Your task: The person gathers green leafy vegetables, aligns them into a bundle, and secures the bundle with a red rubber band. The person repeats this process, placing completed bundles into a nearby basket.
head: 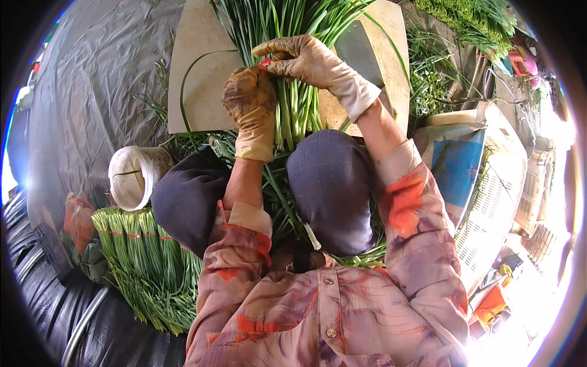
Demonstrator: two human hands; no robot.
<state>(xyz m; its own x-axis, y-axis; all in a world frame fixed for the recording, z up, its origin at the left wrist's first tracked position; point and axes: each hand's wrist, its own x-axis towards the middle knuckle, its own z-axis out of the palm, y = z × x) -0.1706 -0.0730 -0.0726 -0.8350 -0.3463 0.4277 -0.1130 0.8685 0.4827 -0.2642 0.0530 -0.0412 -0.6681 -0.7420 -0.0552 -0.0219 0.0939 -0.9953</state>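
A loose bunch of long green leafy stalks lies on a worn pale board in front of my knees, leaves pointing away from me. My left hand, in a stained rubber glove, is closed at the bunch's left side. From the right, my right hand, gloved too, reaches over the stalks, its thumb and fingertips closed on a red band beside my left hand. How far the band goes around the stalks is hidden. A flat dark grey plate lies on the board under the leaves at right.
A white plastic tub lies tipped by my left knee. Several banded green bunches lie beyond it at lower left. More bunches are at upper right. A carton with a blue patch stands right, near loose cut leaves.
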